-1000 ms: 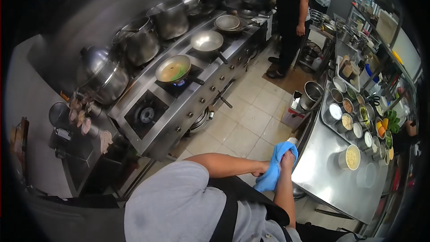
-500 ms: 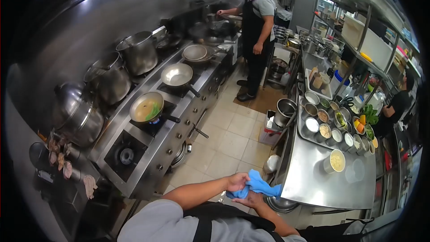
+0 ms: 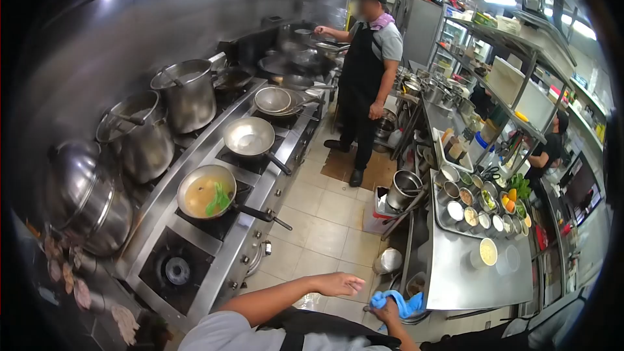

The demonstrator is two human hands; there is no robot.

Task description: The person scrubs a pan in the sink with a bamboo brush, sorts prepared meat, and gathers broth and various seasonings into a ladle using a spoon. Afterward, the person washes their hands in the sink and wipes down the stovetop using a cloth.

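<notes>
My left hand point(image 3: 339, 284) is held out over the floor in front of my body, fingers stretched and holding nothing. To its right and lower, my right hand point(image 3: 389, 314) grips a bunched blue cloth point(image 3: 406, 303) that hangs over toward the counter corner. The two hands are apart. Nearest on the stove to my left is a frying pan point(image 3: 207, 192) with yellowish liquid and green leaves, its black handle pointing to the aisle. Behind it sits an empty metal pan point(image 3: 249, 136).
A bare burner point(image 3: 175, 271) is at the front of the stove, with large stockpots point(image 3: 188, 94) along the wall. On the right, a steel counter point(image 3: 448, 279) holds a tub point(image 3: 484, 253) and a tray of ingredient cups. A co-worker point(image 3: 364, 71) stands farther up the aisle.
My hands, together on the blue cloth before, have separated. The left has let go; the right keeps the cloth. The view has tilted up, and the stove flame no longer shows.
</notes>
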